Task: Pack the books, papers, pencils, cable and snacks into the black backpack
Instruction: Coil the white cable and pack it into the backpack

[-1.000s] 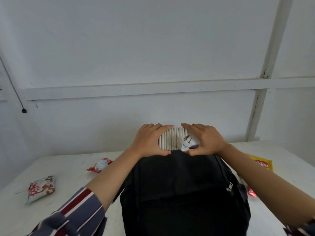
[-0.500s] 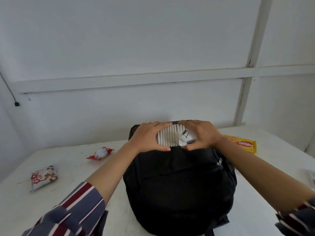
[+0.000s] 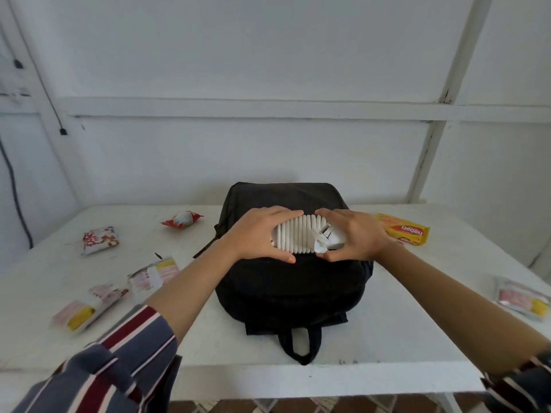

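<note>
Head view: coiled white cable point(image 3: 295, 235) w/ plug held over black backpack point(image 3: 286, 281), long axis left-right, left hand point(image 3: 256, 236) & right hand point(image 3: 354, 236) curled round its ends. Equally near; bag looks zipped shut, opening can't tell.

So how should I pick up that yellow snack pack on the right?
Pinch the yellow pack across its narrow width, near the middle, coming from above. It lies flat on the table, long and thin, with free space on both long sides for your fingers.
</note>
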Demonstrator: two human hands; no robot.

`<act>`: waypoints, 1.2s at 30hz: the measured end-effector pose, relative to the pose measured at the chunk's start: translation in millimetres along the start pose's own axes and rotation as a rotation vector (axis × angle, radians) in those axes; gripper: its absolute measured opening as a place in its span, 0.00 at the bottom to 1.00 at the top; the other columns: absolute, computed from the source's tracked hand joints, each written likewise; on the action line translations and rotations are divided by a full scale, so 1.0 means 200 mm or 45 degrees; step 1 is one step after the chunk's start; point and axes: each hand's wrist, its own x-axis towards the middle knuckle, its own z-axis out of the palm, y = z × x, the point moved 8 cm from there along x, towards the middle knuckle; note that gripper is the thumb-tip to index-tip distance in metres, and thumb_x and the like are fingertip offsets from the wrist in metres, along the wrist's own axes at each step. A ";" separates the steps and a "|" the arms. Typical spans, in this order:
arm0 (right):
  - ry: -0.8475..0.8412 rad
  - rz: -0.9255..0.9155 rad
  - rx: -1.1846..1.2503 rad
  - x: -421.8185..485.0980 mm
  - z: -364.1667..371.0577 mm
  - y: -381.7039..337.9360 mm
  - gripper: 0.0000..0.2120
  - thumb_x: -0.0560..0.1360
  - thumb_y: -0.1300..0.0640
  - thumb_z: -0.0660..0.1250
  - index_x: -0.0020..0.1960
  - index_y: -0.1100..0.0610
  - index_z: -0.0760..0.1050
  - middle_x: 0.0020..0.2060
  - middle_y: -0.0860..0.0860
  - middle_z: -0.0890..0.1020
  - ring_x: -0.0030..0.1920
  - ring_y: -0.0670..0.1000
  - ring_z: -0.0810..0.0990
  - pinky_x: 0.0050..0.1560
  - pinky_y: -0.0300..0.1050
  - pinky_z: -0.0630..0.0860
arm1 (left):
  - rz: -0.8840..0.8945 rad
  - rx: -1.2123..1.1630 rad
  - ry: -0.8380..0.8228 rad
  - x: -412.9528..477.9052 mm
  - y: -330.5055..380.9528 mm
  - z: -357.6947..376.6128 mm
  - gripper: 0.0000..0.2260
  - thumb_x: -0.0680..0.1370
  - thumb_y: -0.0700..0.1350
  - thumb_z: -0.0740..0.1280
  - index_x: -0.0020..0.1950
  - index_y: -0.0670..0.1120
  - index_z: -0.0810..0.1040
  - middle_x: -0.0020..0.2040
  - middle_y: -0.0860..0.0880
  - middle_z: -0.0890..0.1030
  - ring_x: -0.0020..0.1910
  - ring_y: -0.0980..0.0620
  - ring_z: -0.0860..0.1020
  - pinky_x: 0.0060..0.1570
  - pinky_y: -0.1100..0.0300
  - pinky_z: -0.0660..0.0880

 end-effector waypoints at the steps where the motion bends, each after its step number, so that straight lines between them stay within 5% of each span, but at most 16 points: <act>1: 0.000 -0.008 0.001 -0.04 -0.01 -0.01 0.41 0.60 0.32 0.61 0.66 0.55 0.71 0.48 0.49 0.82 0.46 0.52 0.81 0.40 0.38 0.69 | -0.011 -0.006 0.016 -0.03 0.02 0.00 0.43 0.64 0.64 0.73 0.74 0.57 0.58 0.73 0.53 0.63 0.71 0.55 0.62 0.70 0.57 0.56; 4: -0.006 0.001 0.017 -0.16 -0.02 -0.01 0.39 0.61 0.33 0.62 0.64 0.57 0.72 0.45 0.50 0.82 0.43 0.52 0.81 0.38 0.38 0.69 | -0.090 -0.080 0.145 -0.16 0.06 0.00 0.44 0.64 0.65 0.72 0.75 0.58 0.55 0.76 0.53 0.56 0.73 0.56 0.55 0.71 0.55 0.52; 7: -0.014 0.053 0.080 -0.26 -0.03 0.01 0.37 0.61 0.34 0.63 0.63 0.57 0.72 0.42 0.49 0.82 0.40 0.53 0.80 0.37 0.39 0.70 | -0.195 -0.198 0.234 -0.29 0.05 0.03 0.43 0.62 0.66 0.73 0.72 0.52 0.61 0.70 0.52 0.63 0.65 0.56 0.66 0.66 0.55 0.67; 10: 0.026 0.113 0.120 -0.32 -0.06 0.04 0.38 0.60 0.35 0.64 0.62 0.57 0.73 0.41 0.50 0.82 0.41 0.54 0.80 0.37 0.43 0.73 | -0.319 -0.141 0.110 -0.35 0.04 0.12 0.43 0.60 0.64 0.76 0.68 0.47 0.63 0.65 0.51 0.64 0.59 0.55 0.70 0.59 0.57 0.72; 15: 0.064 0.203 0.126 -0.40 -0.12 0.11 0.34 0.59 0.46 0.78 0.61 0.59 0.75 0.43 0.53 0.82 0.43 0.57 0.80 0.39 0.49 0.77 | -0.266 0.067 -0.131 -0.33 0.04 0.19 0.38 0.63 0.64 0.74 0.67 0.49 0.67 0.66 0.52 0.67 0.62 0.54 0.68 0.64 0.58 0.67; 22: 0.140 0.155 0.093 -0.47 -0.18 0.13 0.35 0.57 0.42 0.75 0.58 0.60 0.77 0.42 0.54 0.83 0.41 0.57 0.82 0.37 0.49 0.78 | -0.263 -0.023 -0.102 -0.31 0.04 0.17 0.21 0.71 0.50 0.71 0.63 0.50 0.74 0.59 0.54 0.76 0.57 0.55 0.75 0.57 0.62 0.72; 26: 0.127 0.210 0.166 -0.48 -0.20 0.20 0.36 0.59 0.36 0.69 0.60 0.56 0.75 0.44 0.50 0.82 0.43 0.53 0.81 0.40 0.50 0.78 | -0.294 -0.130 0.049 -0.29 0.03 0.12 0.11 0.72 0.43 0.68 0.54 0.48 0.79 0.51 0.53 0.81 0.48 0.54 0.78 0.52 0.53 0.77; 31: 0.157 0.222 0.168 -0.48 -0.25 0.25 0.31 0.60 0.38 0.72 0.59 0.50 0.74 0.46 0.44 0.81 0.45 0.48 0.80 0.42 0.47 0.77 | -0.312 -0.158 -0.110 -0.27 0.01 0.16 0.12 0.71 0.52 0.71 0.53 0.53 0.79 0.50 0.55 0.80 0.49 0.57 0.77 0.53 0.56 0.75; 33: 0.214 0.177 0.125 -0.48 -0.29 0.21 0.33 0.59 0.37 0.70 0.59 0.53 0.75 0.46 0.48 0.82 0.44 0.51 0.81 0.41 0.47 0.78 | -0.396 -0.352 -0.202 -0.28 0.00 0.18 0.17 0.70 0.57 0.72 0.57 0.54 0.78 0.51 0.55 0.79 0.52 0.57 0.76 0.56 0.59 0.73; 36: 0.284 0.065 0.052 -0.46 -0.31 0.14 0.35 0.59 0.37 0.67 0.57 0.59 0.77 0.43 0.53 0.83 0.40 0.55 0.82 0.39 0.49 0.80 | -0.517 -0.824 0.084 -0.24 0.02 0.07 0.13 0.78 0.51 0.63 0.61 0.52 0.74 0.53 0.53 0.78 0.53 0.57 0.76 0.58 0.60 0.72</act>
